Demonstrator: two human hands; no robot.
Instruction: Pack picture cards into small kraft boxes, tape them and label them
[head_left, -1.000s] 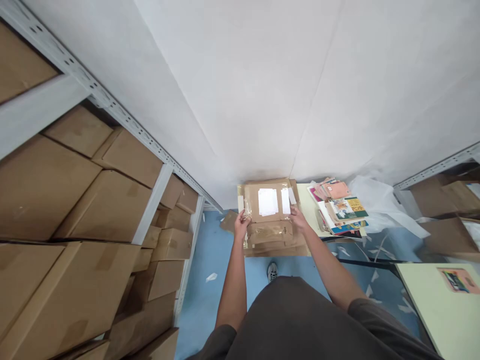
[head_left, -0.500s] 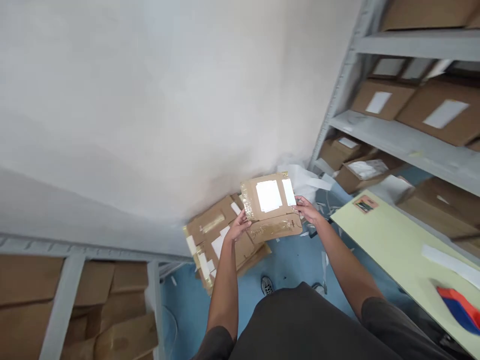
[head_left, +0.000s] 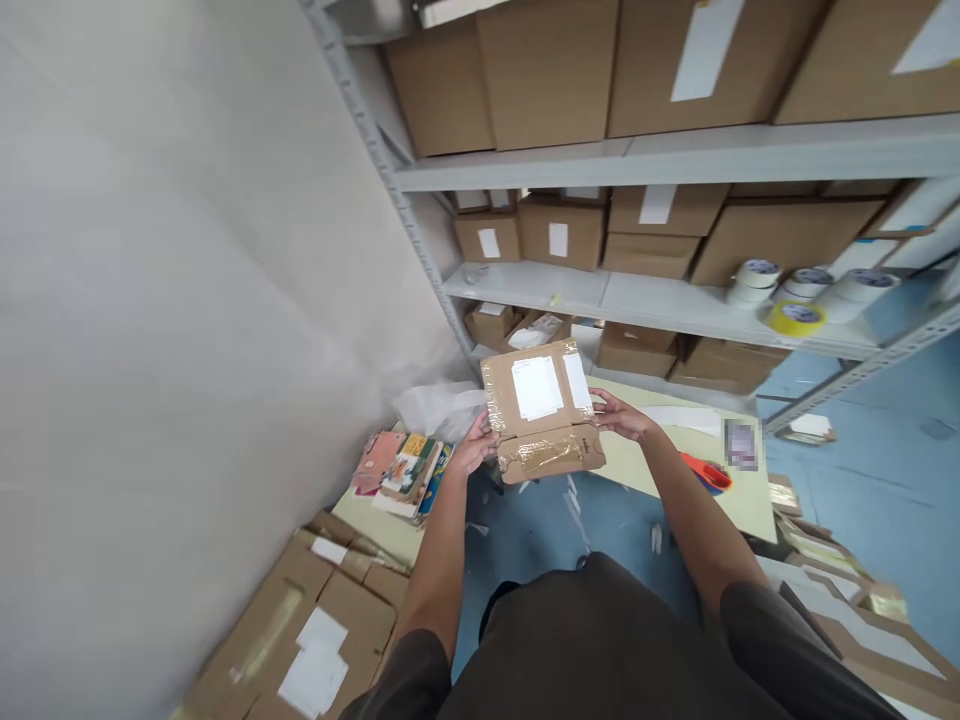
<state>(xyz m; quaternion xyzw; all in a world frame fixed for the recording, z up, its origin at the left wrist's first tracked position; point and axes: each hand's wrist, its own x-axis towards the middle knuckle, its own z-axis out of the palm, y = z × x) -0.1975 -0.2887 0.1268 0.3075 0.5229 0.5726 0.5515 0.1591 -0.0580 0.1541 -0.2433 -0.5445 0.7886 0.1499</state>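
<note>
A flattened cardboard box (head_left: 501, 385) is held up in front of me, with white labels on its face and shiny clear tape along its left edge and lower flap. My left hand (head_left: 474, 446) grips its lower left edge, fingers partly behind it. On the opposite side, my right hand (head_left: 621, 415) pinches the right edge near the fold. Behind and below the box lies a pale green tabletop (head_left: 626, 462), bearing a red and blue object (head_left: 709, 472) that I cannot identify.
Shelving (head_left: 525, 285) with cardboard boxes (head_left: 559, 235) and tape rolls (head_left: 796, 318) stands ahead. Books (head_left: 409, 475) lie at the left beside crumpled white plastic (head_left: 435, 408). Flattened cartons (head_left: 281, 625) are stacked lower left, more cardboard (head_left: 862, 620) lower right. Paper scraps litter the blue floor (head_left: 540, 540).
My view has swung to the right, from the wall and the cardboard pile toward the shelving and table. Both hands still hold the flattened box in front of me.
</note>
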